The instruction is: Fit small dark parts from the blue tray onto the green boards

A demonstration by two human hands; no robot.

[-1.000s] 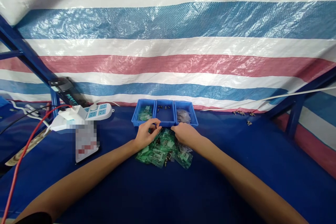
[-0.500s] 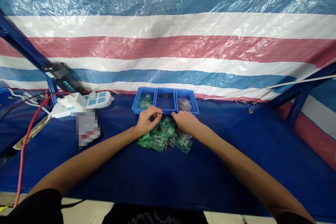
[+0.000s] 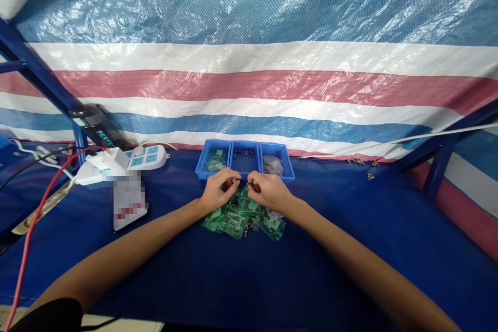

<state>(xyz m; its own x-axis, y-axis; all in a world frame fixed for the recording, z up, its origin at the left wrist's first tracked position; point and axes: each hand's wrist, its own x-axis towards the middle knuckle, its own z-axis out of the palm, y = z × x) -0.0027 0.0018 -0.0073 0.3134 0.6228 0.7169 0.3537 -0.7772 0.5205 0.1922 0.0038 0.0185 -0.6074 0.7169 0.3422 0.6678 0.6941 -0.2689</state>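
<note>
My left hand [image 3: 220, 190] is closed in a pinch just in front of the blue bins; what sits between its fingertips is too small to make out. Close beside it, my right hand [image 3: 269, 190] has its fingers curled together around something small and dark that I cannot name. Below both hands lies a pile of green-tinted plastic packets [image 3: 233, 222] with small metal pieces among them. The left bin [image 3: 199, 170] holds green packets, the middle bin [image 3: 244, 165] a few small screw-like pieces, and the right bin [image 3: 290, 172] clear packets.
A white power strip [image 3: 155, 157] with a plugged-in adapter and red cable lies to the left. Near it are a blurred flat item [image 3: 130, 199] and a black bottle [image 3: 97, 124]. Several small brass-coloured pieces [image 3: 370, 177] lie at the back right. A striped tarp [image 3: 249, 57] hangs behind.
My right hand has moved left toward my left hand, its fingers now curled in a pinch. The view has tilted up slightly, so everything sits lower.
</note>
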